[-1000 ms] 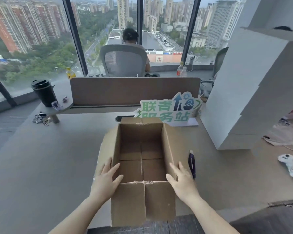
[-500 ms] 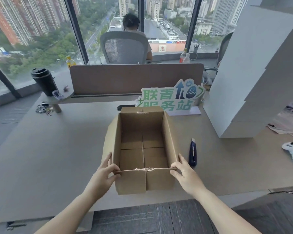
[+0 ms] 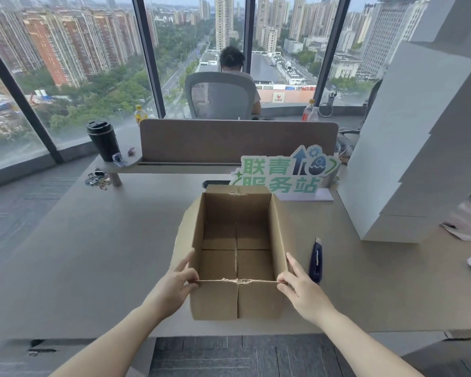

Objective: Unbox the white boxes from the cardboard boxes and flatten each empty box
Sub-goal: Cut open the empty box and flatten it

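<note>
While empty, cardboard box [image 3: 237,251], flaps open, upright

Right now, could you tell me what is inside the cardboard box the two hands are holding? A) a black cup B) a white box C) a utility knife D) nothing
D: the cardboard box shows only its bare bottom flaps; the utility knife lies on the desk beside it.

Bright window daylight, soft shadows, wide-angle bending at edges
</note>
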Available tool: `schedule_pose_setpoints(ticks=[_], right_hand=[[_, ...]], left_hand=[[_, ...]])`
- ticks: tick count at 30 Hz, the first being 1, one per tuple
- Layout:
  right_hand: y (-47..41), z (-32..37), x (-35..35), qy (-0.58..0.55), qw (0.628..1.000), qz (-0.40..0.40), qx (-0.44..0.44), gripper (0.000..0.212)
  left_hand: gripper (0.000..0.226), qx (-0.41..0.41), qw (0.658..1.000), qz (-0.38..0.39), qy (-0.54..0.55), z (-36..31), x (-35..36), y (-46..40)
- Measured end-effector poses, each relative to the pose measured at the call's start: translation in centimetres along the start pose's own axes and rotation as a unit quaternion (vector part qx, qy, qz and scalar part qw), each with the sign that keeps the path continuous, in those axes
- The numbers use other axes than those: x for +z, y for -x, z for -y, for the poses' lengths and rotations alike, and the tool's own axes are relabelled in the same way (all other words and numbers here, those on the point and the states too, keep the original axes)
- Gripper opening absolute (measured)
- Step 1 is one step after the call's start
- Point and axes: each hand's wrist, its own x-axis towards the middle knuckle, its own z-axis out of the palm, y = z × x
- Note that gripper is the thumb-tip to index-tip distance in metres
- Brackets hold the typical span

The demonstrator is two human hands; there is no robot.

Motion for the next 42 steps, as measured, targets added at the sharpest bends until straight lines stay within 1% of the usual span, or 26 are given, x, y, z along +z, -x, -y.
schedule_pose_setpoints(ticks=[2,3,6,7,10,13,16,17,19,21,23,24,25,27,30,32,33,34,36,37,38,39,40,42], right_hand=[[0.2,-0.5,-0.1,-0.005,1.0,0.004,-0.008,0.01],[0.3,-0.8,-0.3,-0.007,1.0,0.012,-0.014,0.014],[0.6,-1.5,-1.1,0.032,0.998,0.038,-0.039,0.043],[0.6,-1.6,-1.2,0.051,0.997,0.043,-0.042,0.045],[0.6,-1.3,-1.4,0.079,0.995,0.037,-0.042,0.039],[0.5,-1.3,-1.6,0.093,0.994,0.035,-0.039,0.042],[0.3,-0.9,-2.3,0.079,0.995,0.053,-0.024,0.032],[0.3,-0.5,-2.5,0.059,0.997,0.053,-0.009,0.034],[0.0,0.1,-2.5,0.019,0.999,0.037,0.027,0.048],[-0.6,0.4,-2.1,-0.018,0.998,0.006,0.055,0.064],[-1.2,0.5,-1.7,-0.043,0.996,-0.029,0.079,0.068],[-1.5,0.6,-1.5,-0.053,0.993,-0.044,0.092,0.068],[-1.7,0.7,-1.3,-0.064,0.991,-0.053,0.105,0.069],[-2.1,0.8,-0.9,-0.101,0.984,-0.068,0.13,0.074],[-2.5,0.6,-0.3,-0.158,0.972,-0.075,0.158,0.07],[-2.5,0.5,0.0,-0.151,0.972,-0.089,0.155,0.066],[-2.3,0.6,0.1,-0.126,0.975,-0.115,0.142,0.061],[-1.9,0.8,0.2,-0.093,0.975,-0.163,0.117,0.05],[-0.7,1.2,0.5,-0.034,0.958,-0.281,0.049,0.016],[0.0,1.3,0.6,-0.017,0.95,-0.311,0.023,0.01],[0.7,1.2,0.9,-0.019,0.95,-0.312,0.014,0.017],[1.4,1.1,1.3,-0.039,0.955,-0.294,0.021,0.022],[2.0,0.8,1.8,-0.057,0.96,-0.271,0.04,0.022],[2.9,0.4,2.7,-0.071,0.966,-0.234,0.085,0.021]], left_hand=[[0.025,0.007,1.0,0.01,-0.02,0.9,0.2,0.2],[0.029,0.007,0.999,0.02,-0.029,1.4,0.1,0.4],[0.058,0.014,0.997,0.05,-0.064,2.2,-0.6,0.6],[0.057,0.023,0.995,0.059,-0.077,2.2,-0.8,0.6],[0.042,0.045,0.993,0.067,-0.087,2.1,-1.0,0.5],[0.042,0.049,0.993,0.077,-0.07,2.3,-1.6,0.4],[0.041,0.041,0.995,0.081,-0.037,2.3,-2.5,0.3],[0.039,0.034,0.997,0.072,-0.011,2.0,-2.8,0.3],[0.032,0.019,0.998,0.037,0.041,1.1,-3.0,0.3],[0.033,-0.024,0.997,-0.02,0.068,0.2,-2.8,-0.1],[0.042,-0.094,0.991,-0.073,0.063,-0.4,-2.4,-0.7],[0.051,-0.119,0.987,-0.091,0.056,-0.6,-2.2,-1.0],[0.059,-0.135,0.985,-0.096,0.056,-0.5,-1.9,-1.2],[0.065,-0.141,0.983,-0.097,0.073,-0.9,-1.5,-1.4],[0.062,-0.123,0.985,-0.092,0.08,-1.0,-0.8,-1.9],[0.058,-0.125,0.987,-0.087,0.059,-0.8,-0.6,-2.0],[0.053,-0.117,0.988,-0.098,0.035,-0.6,-0.5,-1.8],[0.044,-0.093,0.987,-0.128,-0.006,-0.5,-0.4,-1.3],[0.025,-0.006,0.973,-0.215,-0.088,-0.1,-0.1,0.1],[0.023,0.034,0.964,-0.242,-0.104,0.2,0.1,1.2],[0.022,0.057,0.963,-0.241,-0.106,0.4,0.3,2.2],[0.021,0.065,0.967,-0.224,-0.102,0.7,0.6,3.2],[0.02,0.054,0.975,-0.194,-0.095,1.1,1.0,4.0],[0.015,-0.019,0.989,-0.136,-0.06,1.7,2.3,4.9]])
